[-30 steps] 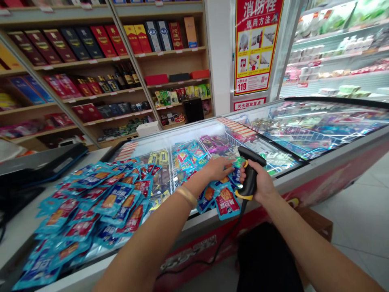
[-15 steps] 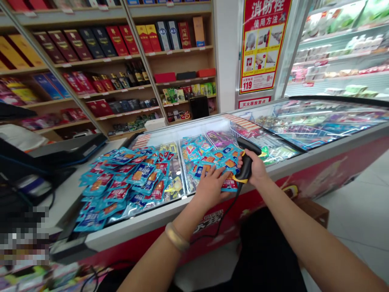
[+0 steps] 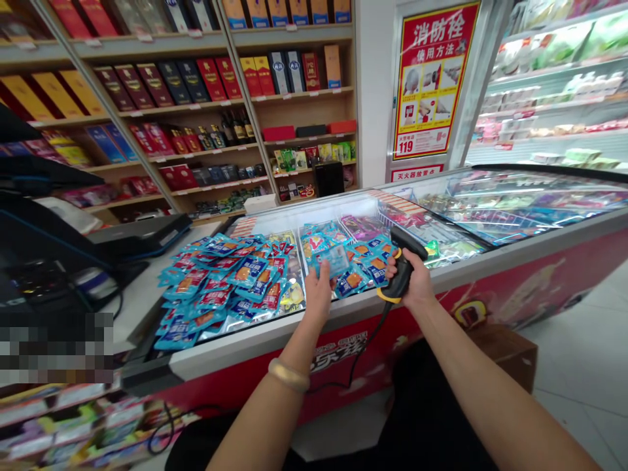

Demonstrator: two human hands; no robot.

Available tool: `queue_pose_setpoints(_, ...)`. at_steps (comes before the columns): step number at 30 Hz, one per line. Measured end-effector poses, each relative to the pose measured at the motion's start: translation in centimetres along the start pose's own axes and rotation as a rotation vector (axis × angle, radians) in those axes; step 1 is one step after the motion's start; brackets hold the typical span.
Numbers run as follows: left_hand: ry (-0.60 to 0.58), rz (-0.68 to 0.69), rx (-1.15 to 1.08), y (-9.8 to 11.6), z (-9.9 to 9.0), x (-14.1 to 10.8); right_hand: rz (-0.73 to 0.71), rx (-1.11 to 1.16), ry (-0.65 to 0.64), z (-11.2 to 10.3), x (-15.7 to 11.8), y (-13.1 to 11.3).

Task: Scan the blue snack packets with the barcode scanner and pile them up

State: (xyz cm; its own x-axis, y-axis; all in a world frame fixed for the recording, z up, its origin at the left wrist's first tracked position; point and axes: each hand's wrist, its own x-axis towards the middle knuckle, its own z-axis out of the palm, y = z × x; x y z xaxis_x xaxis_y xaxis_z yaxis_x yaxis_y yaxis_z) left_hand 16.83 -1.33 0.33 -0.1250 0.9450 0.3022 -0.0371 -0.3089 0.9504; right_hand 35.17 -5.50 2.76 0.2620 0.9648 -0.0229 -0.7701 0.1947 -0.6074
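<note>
My left hand (image 3: 320, 288) is closed on a light blue snack packet (image 3: 332, 261), its pale printed back turned up, held over the freezer's glass top. My right hand (image 3: 415, 278) is wrapped round the handle of a black and yellow barcode scanner (image 3: 400, 271), whose head points to the upper left and whose cord hangs down. Beneath and between the hands lies a small heap of blue snack packets (image 3: 375, 265). A larger pile of the same blue and red packets (image 3: 220, 281) spreads over the glass to the left.
The chest freezer (image 3: 520, 255) runs across to the right, frozen goods showing through its glass. A counter (image 3: 142, 288) with dark checkout equipment (image 3: 44, 261) stands at the left. Shelves of boxes (image 3: 171, 82) line the back. A cardboard box (image 3: 510, 356) sits on the floor at right.
My left hand has lifted off the small heap and moved slightly left, now with a packet in it. The scanner stays in my right hand. The view has shifted a little.
</note>
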Motion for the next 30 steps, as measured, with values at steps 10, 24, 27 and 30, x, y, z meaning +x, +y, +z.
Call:
queue_pose_setpoints(10,0.264,-0.086,-0.079,0.1,-4.1,2.2,0.234,-0.237,-0.327,3.0,-0.9,4.6)
queue_pose_setpoints(24,0.152,-0.084,-0.058,0.2,-3.7,1.6,0.316,-0.388,-0.383,4.2,-1.2,5.1)
queue_pose_setpoints(27,0.153,-0.076,-0.069,0.3,-3.7,1.6,0.307,-0.403,-0.363,4.3,-1.1,5.3)
queue_pose_setpoints(30,0.158,-0.068,-0.076,0.4,-3.6,1.6,0.310,-0.409,-0.352,4.2,-1.0,5.4)
